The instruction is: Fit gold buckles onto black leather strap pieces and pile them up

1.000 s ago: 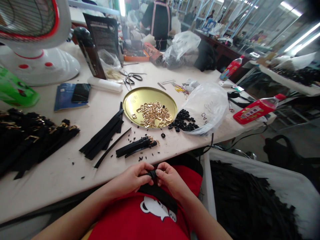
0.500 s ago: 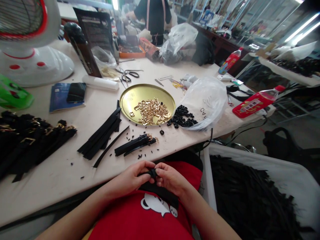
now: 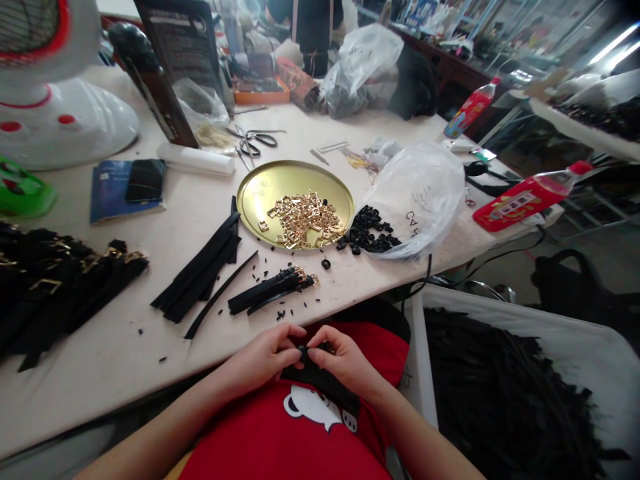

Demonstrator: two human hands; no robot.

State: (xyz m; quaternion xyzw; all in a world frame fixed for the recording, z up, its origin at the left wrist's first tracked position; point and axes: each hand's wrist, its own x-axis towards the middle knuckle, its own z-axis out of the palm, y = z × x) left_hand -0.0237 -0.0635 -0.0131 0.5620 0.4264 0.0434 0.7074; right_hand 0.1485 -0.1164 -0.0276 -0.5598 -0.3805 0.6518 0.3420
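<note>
My left hand (image 3: 267, 353) and my right hand (image 3: 340, 357) meet just below the table's near edge, over my red shirt. Both pinch a small black strap piece (image 3: 303, 351) between their fingertips; most of it is hidden by the fingers. Just beyond them on the table lie a few black straps with gold buckles (image 3: 273, 290). Farther back sits a round gold tray (image 3: 260, 190) holding a heap of gold buckles (image 3: 303, 227). A pile of small black loops (image 3: 367, 237) spills from a clear plastic bag (image 3: 420, 197) beside it.
Loose black strips (image 3: 200, 270) lie left of centre, and a big heap of buckled straps (image 3: 55, 280) at far left. A fan base (image 3: 60, 123), a phone on a blue notebook (image 3: 127, 187), scissors (image 3: 255, 140) and red bottles (image 3: 525, 200) stand around. A white bin of black strips (image 3: 505, 393) is at my right.
My hands stay together on the black piece, fingers shifting slightly. The view has tilted a little, so the table sits higher in the picture.
</note>
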